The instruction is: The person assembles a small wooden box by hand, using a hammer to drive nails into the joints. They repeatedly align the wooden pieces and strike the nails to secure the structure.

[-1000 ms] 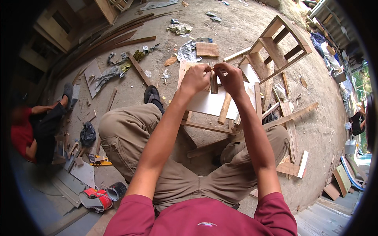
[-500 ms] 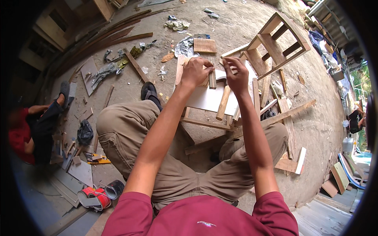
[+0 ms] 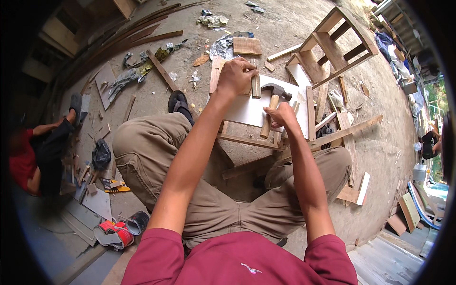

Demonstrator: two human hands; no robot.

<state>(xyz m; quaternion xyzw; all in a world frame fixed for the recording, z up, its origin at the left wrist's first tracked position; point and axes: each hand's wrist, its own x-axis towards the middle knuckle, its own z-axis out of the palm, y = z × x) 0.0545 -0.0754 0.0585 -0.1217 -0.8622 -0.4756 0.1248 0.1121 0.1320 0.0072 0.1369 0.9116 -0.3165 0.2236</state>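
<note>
My left hand is closed in a pinch at the upper end of a narrow wooden strip. Whatever lies between its fingertips is too small to make out. The strip rests on a white board in front of me. My right hand has its fingers round the wooden handle of a claw hammer. The hammer's dark head points away from me, just right of the strip. A pale pinkish plank lies left of my left hand.
An open wooden frame with slats stands beyond the board on the right. A long beam slants beside my right knee. Paint cans stand at the lower left. A seated person in red is at the far left.
My right hand has left the far edge of the board, come nearer to me and taken hold of the hammer handle. My left hand stays at the strip, shifted slightly.
</note>
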